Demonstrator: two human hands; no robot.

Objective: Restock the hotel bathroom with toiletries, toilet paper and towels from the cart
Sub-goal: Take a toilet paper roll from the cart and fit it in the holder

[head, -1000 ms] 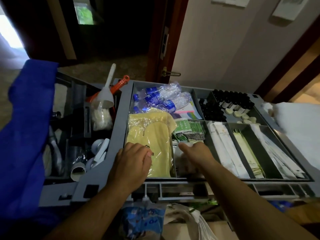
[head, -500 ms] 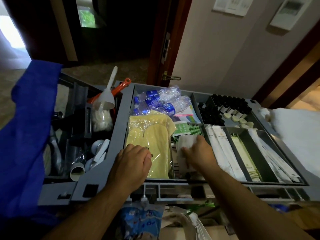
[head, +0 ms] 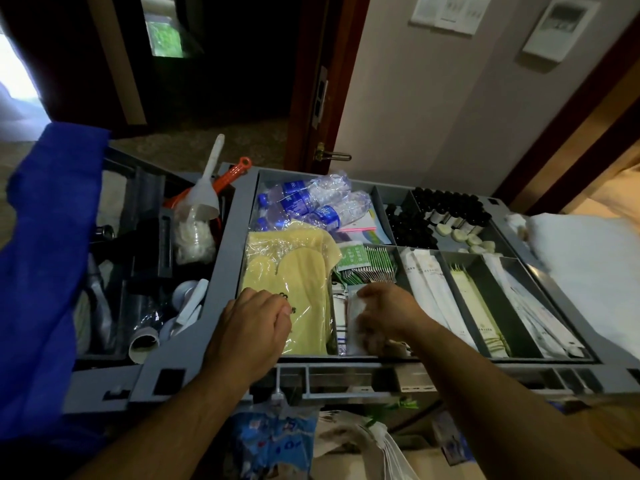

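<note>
The grey cart tray point(head: 228, 271) has several compartments. My right hand point(head: 388, 311) is down in the near middle compartment, fingers closed on a small white sachet point(head: 355, 308) among other white packets. My left hand point(head: 251, 332) rests knuckles-up on the tray's near edge, over the bagged yellow gloves point(head: 294, 282); whether it grips them is unclear. Green sachets point(head: 367, 263) lie just behind my right hand. Long white wrapped toiletries point(head: 429, 285) and a pale green one point(head: 474, 306) fill the compartments to the right.
Water bottles point(head: 311, 202) and small black-capped bottles point(head: 446, 209) sit at the tray's back. White towels point(head: 588, 261) lie at the right. A blue cloth bag point(head: 41, 271) hangs at the left beside a bin holding a brush point(head: 207, 188). An open doorway is behind.
My right hand has closed on a white sachet in the middle compartment, lifted it a little and drawn it back toward me. My left hand has stayed on the tray's edge.
</note>
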